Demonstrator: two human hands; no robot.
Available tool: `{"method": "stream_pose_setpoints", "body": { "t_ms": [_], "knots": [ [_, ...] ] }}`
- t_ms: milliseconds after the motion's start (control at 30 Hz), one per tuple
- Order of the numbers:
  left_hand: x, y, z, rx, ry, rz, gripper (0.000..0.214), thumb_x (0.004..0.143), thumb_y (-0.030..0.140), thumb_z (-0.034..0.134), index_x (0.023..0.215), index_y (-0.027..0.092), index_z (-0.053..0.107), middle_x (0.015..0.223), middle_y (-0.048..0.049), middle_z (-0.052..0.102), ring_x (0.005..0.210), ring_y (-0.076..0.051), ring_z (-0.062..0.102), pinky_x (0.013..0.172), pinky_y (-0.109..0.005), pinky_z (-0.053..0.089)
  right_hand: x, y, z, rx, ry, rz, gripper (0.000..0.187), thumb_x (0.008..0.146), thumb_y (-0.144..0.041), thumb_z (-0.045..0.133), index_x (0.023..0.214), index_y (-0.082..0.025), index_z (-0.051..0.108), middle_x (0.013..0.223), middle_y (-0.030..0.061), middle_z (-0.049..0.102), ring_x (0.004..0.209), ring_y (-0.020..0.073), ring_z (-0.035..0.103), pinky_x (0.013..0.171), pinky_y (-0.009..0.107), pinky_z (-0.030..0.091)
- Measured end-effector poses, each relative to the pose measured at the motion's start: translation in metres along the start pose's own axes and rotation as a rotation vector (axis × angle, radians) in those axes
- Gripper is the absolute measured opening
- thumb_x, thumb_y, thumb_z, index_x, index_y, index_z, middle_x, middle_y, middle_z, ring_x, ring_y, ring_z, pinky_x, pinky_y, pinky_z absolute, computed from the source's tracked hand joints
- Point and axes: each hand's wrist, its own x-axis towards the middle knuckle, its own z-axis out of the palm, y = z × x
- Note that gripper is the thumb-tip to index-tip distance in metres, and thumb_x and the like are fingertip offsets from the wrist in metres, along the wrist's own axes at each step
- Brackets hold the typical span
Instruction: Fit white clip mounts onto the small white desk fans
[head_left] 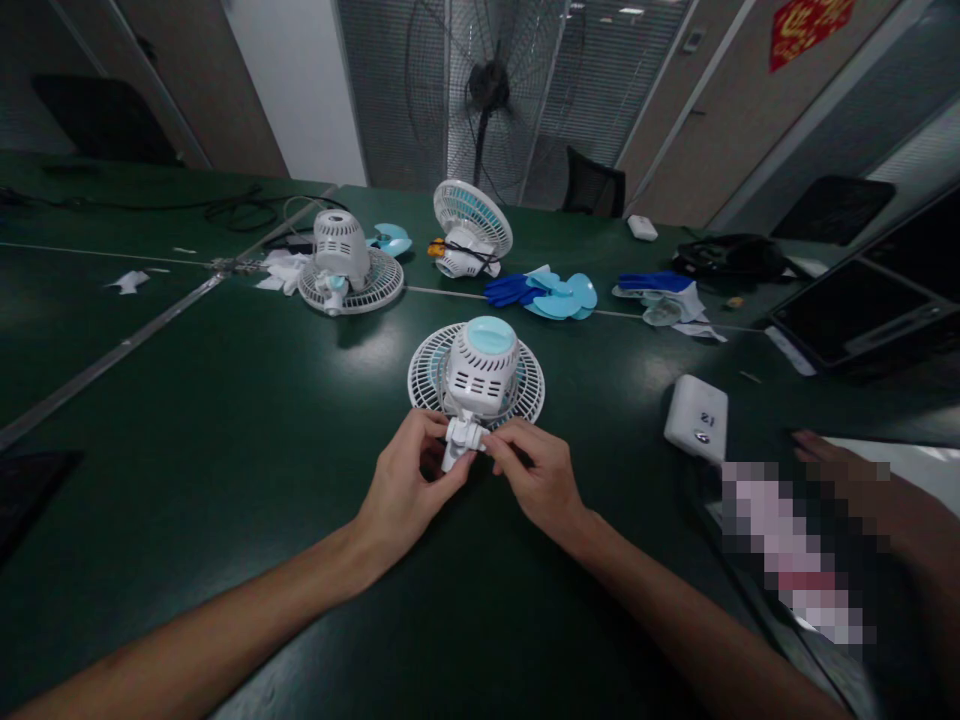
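Observation:
A small white fan lies face down on its round grille, its motor housing with a pale blue cap pointing up. From the housing's near side a white clip bracket sticks out toward me. My left hand grips this bracket from the left, thumb below and fingers curled behind it. On the other side, my right hand pinches the bracket's right end, where a knob seems to sit, mostly hidden by the fingertips.
Farther back are a second fan, a third fan with a dark cord, light blue fan blades and blue gloves. At right lie a white box and another person's hand.

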Motion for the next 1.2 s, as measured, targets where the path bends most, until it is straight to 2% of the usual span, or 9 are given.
{"method": "stream_pose_setpoints", "body": {
  "t_ms": [100, 233, 500, 600, 700, 833, 967, 1067, 1200],
  "knots": [
    [-0.0002, -0.0009, 0.0018, -0.035, 0.016, -0.011, 0.019, 0.092, 0.027, 0.073, 0.105, 0.020, 0.061, 0.113, -0.0069, 0.066, 0.084, -0.016, 0.068, 0.068, -0.027, 0.057, -0.0038, -0.0002, 0.0002, 0.051, 0.036, 0.049, 0.008, 0.099, -0.026, 0.063, 0.094, -0.021, 0.068, 0.078, 0.0000, 0.066, 0.062, 0.0134, 0.061, 0.059, 0.027, 0.052],
    [-0.0007, -0.0011, 0.0031, -0.076, 0.061, -0.010, 0.021, 0.091, 0.027, 0.074, 0.105, 0.020, 0.060, 0.114, -0.0073, 0.066, 0.087, -0.017, 0.069, 0.072, -0.029, 0.059, -0.0099, 0.0013, -0.0006, 0.061, 0.027, -0.035, 0.030, 0.094, -0.018, 0.065, 0.124, -0.022, 0.063, 0.095, 0.0034, 0.068, 0.067, 0.0138, 0.064, 0.059, 0.028, 0.055],
    [-0.0019, -0.0020, 0.0026, -0.118, 0.042, -0.076, 0.034, 0.090, 0.027, 0.075, 0.114, 0.023, 0.051, 0.104, -0.0036, 0.069, 0.080, -0.017, 0.072, 0.071, -0.029, 0.059, -0.0064, 0.0037, -0.0013, 0.044, 0.022, -0.076, 0.020, 0.099, -0.020, 0.065, 0.118, -0.023, 0.069, 0.100, 0.0045, 0.072, 0.075, 0.0149, 0.068, 0.063, 0.030, 0.057],
    [-0.0018, -0.0038, 0.0035, -0.106, 0.066, -0.045, 0.031, 0.090, 0.026, 0.074, 0.112, 0.022, 0.053, 0.110, -0.0050, 0.068, 0.085, -0.017, 0.072, 0.074, -0.030, 0.059, -0.0038, 0.0041, -0.0013, 0.025, -0.001, -0.024, 0.008, 0.100, -0.024, 0.065, 0.098, -0.021, 0.072, 0.084, 0.0014, 0.069, 0.070, 0.0147, 0.065, 0.063, 0.030, 0.053],
    [-0.0014, -0.0030, 0.0041, -0.078, 0.082, -0.032, 0.028, 0.090, 0.026, 0.074, 0.110, 0.022, 0.055, 0.111, -0.0050, 0.067, 0.087, -0.017, 0.071, 0.074, -0.029, 0.058, -0.0017, 0.0029, -0.0008, 0.025, -0.032, 0.000, 0.021, 0.101, -0.025, 0.063, 0.082, -0.020, 0.069, 0.074, -0.0001, 0.065, 0.068, 0.0145, 0.063, 0.064, 0.030, 0.051],
    [-0.0015, 0.0001, 0.0041, -0.096, 0.064, -0.100, 0.035, 0.089, 0.028, 0.074, 0.114, 0.022, 0.050, 0.099, -0.0021, 0.070, 0.077, -0.016, 0.071, 0.067, -0.027, 0.057, -0.0045, 0.0009, 0.0003, 0.050, -0.042, 0.032, 0.006, 0.098, -0.025, 0.066, 0.097, -0.020, 0.069, 0.084, 0.0010, 0.068, 0.068, 0.0134, 0.063, 0.061, 0.027, 0.052],
    [-0.0014, 0.0010, 0.0036, -0.112, 0.061, -0.114, 0.039, 0.089, 0.029, 0.074, 0.118, 0.023, 0.048, 0.095, -0.0013, 0.072, 0.076, -0.017, 0.071, 0.066, -0.027, 0.056, -0.0091, -0.0004, -0.0011, 0.050, -0.007, -0.021, 0.030, 0.095, -0.019, 0.067, 0.125, -0.023, 0.063, 0.098, 0.0032, 0.071, 0.067, 0.0125, 0.065, 0.059, 0.026, 0.055],
    [-0.0012, 0.0008, 0.0029, -0.109, 0.054, -0.109, 0.037, 0.090, 0.030, 0.073, 0.117, 0.023, 0.049, 0.093, -0.0009, 0.071, 0.075, -0.017, 0.071, 0.067, -0.027, 0.056, -0.0091, -0.0007, -0.0030, -0.014, -0.010, -0.108, 0.027, 0.099, -0.015, 0.060, 0.123, -0.025, 0.067, 0.103, 0.0045, 0.071, 0.075, 0.0140, 0.067, 0.065, 0.028, 0.057],
    [-0.0013, 0.0004, 0.0027, -0.081, 0.055, -0.104, 0.036, 0.090, 0.030, 0.073, 0.116, 0.023, 0.050, 0.091, -0.0007, 0.071, 0.073, -0.017, 0.069, 0.064, -0.026, 0.055, -0.0069, 0.0006, -0.0018, 0.003, 0.027, -0.062, 0.019, 0.100, -0.017, 0.062, 0.116, -0.024, 0.070, 0.105, 0.0050, 0.071, 0.078, 0.0150, 0.068, 0.068, 0.030, 0.058]
  ]
}}
